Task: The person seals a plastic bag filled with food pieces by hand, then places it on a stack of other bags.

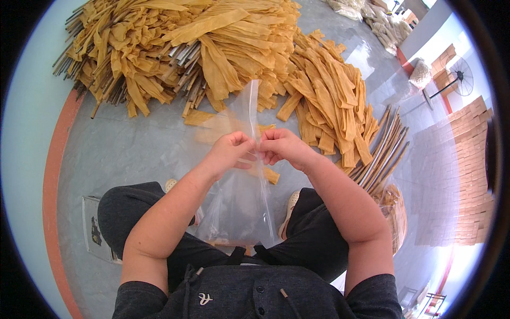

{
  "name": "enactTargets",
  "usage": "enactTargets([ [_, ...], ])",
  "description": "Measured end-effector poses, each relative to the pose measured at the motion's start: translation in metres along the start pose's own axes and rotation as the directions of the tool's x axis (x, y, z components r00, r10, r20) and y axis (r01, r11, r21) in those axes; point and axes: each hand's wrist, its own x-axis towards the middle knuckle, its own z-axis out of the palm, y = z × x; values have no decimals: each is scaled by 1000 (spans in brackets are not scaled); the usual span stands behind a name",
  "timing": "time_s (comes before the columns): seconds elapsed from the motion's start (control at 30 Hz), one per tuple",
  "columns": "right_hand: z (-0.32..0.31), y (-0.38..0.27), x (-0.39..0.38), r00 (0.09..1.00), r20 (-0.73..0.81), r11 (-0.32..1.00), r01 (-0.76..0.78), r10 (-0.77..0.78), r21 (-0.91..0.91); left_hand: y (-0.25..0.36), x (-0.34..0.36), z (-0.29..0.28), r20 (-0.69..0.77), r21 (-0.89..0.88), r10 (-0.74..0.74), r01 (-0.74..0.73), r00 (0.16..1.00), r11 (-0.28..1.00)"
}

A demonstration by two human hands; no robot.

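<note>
A large clear plastic bag [234, 210] hangs between my knees, its top corner rising above my hands. My left hand [232, 151] pinches the bag with thumb and fingers, some of which show through the film. Right beside it, my right hand [281, 147] is closed on the bag's edge with curled fingers. The two hands almost touch. Through the film I see a few flat yellow-brown strips [271, 176] on the floor, and nothing shows inside the bag.
Ahead lies a big heap of yellow-brown dried strips [255, 48] with thin rods [194, 64]; a smaller pile [329, 101] sits to its right. Loose rods [380, 149] and a filled clear bag [392, 210] are by my right arm. Stacked cartons [457, 175] and a fan [460, 77] stand far right.
</note>
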Motion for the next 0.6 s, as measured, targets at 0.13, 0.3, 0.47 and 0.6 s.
enactTargets([
  [0.13, 5, 2, 0, 999, -41, 996, -10, 6, -90, -6, 1, 0, -13, 183, 73, -69, 997, 981],
  [0.3, 11, 5, 1, 961, -159, 816, 98, -226, -570, -12, 6, 4, -24, 260, 145, -134, 989, 956],
  [0.47, 16, 13, 4, 924, -197, 743, 122, -326, -658, -32, 14, 7, -72, 295, 245, -214, 967, 931],
  [0.6, 7, 12, 0, 981, -104, 965, 137, -163, -223, -15, 2, 16, -66, 60, 59, -55, 996, 997],
])
